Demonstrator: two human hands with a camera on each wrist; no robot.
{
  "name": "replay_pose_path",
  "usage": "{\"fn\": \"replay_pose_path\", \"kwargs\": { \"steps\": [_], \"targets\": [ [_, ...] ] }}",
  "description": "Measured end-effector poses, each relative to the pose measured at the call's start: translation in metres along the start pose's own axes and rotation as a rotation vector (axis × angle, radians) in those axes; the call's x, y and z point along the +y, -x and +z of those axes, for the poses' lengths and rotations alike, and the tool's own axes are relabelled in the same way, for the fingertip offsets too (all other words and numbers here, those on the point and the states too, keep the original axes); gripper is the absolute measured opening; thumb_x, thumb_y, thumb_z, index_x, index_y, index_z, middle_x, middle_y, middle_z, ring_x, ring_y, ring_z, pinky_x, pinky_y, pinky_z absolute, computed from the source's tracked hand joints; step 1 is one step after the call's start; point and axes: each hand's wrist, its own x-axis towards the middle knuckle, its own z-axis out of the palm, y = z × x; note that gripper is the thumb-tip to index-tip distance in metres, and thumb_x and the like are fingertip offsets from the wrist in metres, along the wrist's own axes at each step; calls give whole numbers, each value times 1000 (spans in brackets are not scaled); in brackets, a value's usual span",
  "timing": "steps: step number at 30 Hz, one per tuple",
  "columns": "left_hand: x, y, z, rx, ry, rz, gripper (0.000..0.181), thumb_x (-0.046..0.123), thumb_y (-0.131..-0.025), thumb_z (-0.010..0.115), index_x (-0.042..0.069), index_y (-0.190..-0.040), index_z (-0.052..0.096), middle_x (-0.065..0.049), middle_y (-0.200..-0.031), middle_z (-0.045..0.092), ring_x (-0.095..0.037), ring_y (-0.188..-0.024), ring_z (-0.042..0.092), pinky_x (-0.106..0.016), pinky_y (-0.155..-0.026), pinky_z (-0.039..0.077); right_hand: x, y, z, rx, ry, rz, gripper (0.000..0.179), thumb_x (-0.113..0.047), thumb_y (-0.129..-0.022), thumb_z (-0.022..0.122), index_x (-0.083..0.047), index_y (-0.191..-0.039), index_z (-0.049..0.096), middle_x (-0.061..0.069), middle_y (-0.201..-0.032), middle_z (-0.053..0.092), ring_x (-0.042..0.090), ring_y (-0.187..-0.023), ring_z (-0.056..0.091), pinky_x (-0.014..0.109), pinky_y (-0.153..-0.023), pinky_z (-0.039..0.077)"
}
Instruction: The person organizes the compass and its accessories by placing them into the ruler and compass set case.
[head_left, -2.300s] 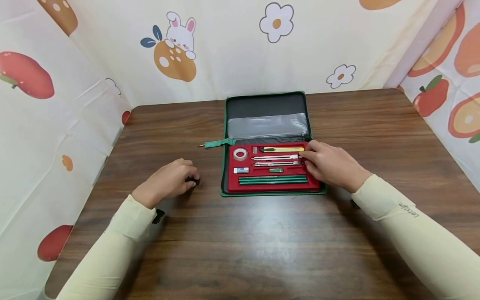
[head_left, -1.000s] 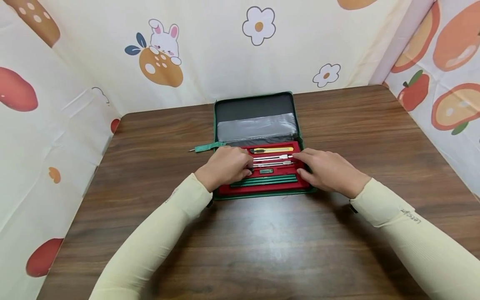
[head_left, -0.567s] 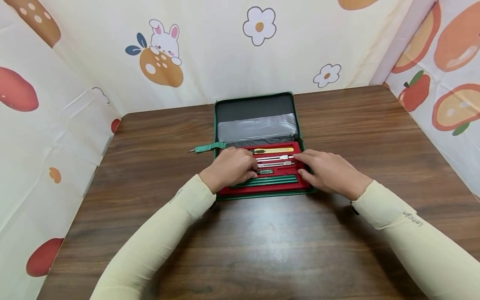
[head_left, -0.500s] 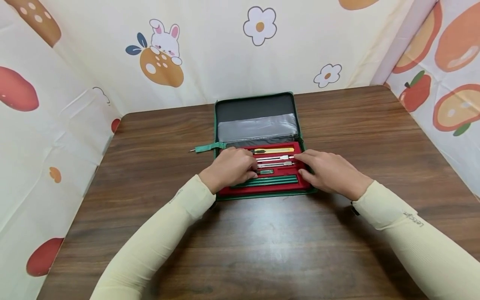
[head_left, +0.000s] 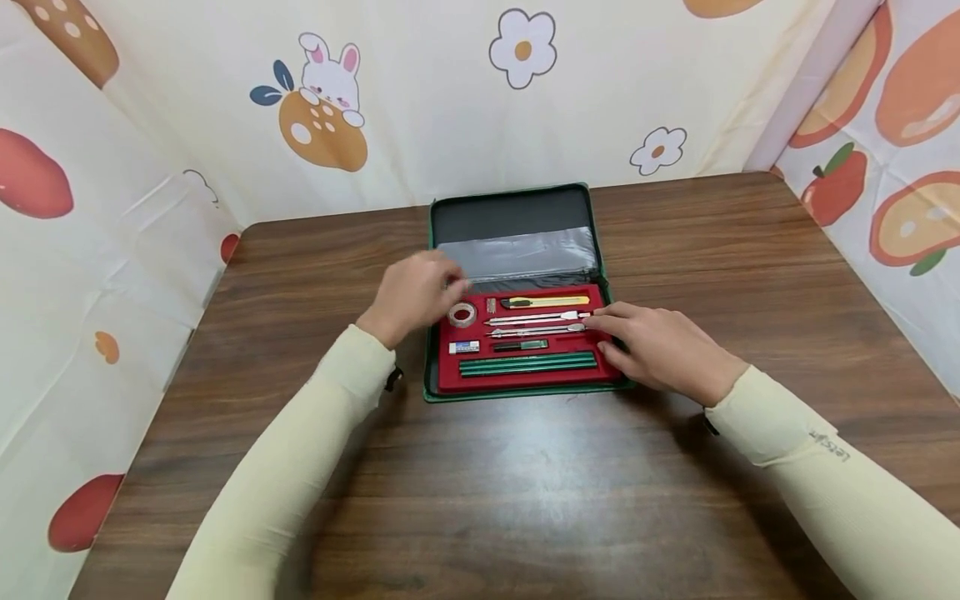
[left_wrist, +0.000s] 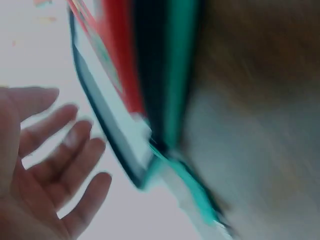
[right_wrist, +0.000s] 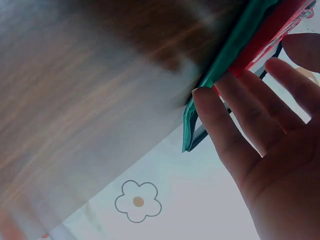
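1. Brown wood-grain table [head_left: 555,492] underneath; at its 12 o'clock a green zip case [head_left: 510,215] lies open, lid away from the person.
2. Red moulded tray [head_left: 517,384] fills the case's near half and bears the stationery.
3. Right hand [head_left: 660,346]: fingers loosely extended, touching the edge at the tray's 3 o'clock, with nothing visibly gripped. Light, steady contact here should stop the case sliding.
4. Left hand [head_left: 412,296]: above the tray's 10 o'clock corner, fingers parted and relaxed, holding nothing. Lifting it well clear would spare the small pieces a knock.
5. Green pencils [head_left: 527,364] lie side by side at 6 o'clock.
6. Metal compasses [head_left: 573,316], two, span the middle; a yellow utility knife [head_left: 551,302] sits at 1 o'clock.
7. Green-and-black slim piece [head_left: 521,345], too small to identify, lies just below centre; best checked for lying level.
8. Tape roll [head_left: 462,323] at 10 o'clock, eraser [head_left: 464,347] at 8.
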Motion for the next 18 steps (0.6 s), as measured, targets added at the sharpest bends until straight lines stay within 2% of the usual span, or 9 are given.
{"fn": "replay_pose_path", "kwargs": {
  "steps": [4, 7, 9, 12, 18],
  "targets": [
    [-26, -5, -2, -14, 159, -260, 41, 31, -100, 62, 7, -132, 63, -14, -125, 61, -25, -106, 56, -47, -88, 53, -3, -2, 0, 17, 37, -40, 39, -23, -94, 69, -14, -132, 67, 15, -124, 65, 26, -85, 67, 47, -71, 59],
    [-36, -9, -2, -74, 289, -367, 58, 34, -101, 59, 5, -149, 45, -17, -144, 50, -30, -124, 50, -52, -101, 46, -6, -4, -1, 56, 92, -90, 38, -24, -93, 71, -12, -128, 69, 16, -121, 66, 27, -85, 68, 47, -69, 59],
    [-39, -12, -2, -117, 354, -395, 66, 37, -102, 58, 4, -154, 34, -17, -150, 45, -31, -130, 48, -52, -106, 43, -9, -7, -2, 89, 131, -127, 37, -24, -91, 72, -12, -126, 71, 16, -119, 66, 28, -88, 67, 46, -70, 59],
    [-40, -16, 1, -163, 429, -412, 73, 40, -102, 57, 6, -158, 25, -17, -153, 42, -31, -132, 47, -52, -107, 41, -17, -11, -1, 106, 171, -180, 37, -26, -91, 72, -13, -126, 71, 18, -120, 62, 30, -95, 64, 47, -74, 57],
    [-39, -19, 4, -180, 481, -437, 76, 42, -101, 56, 7, -159, 22, -16, -155, 39, -31, -134, 44, -52, -109, 39, -38, -22, 2, -10, 173, -224, 52, -44, -95, 65, -23, -143, 60, 21, -142, 48, 37, -122, 51, 55, -94, 49]
  ]
}}
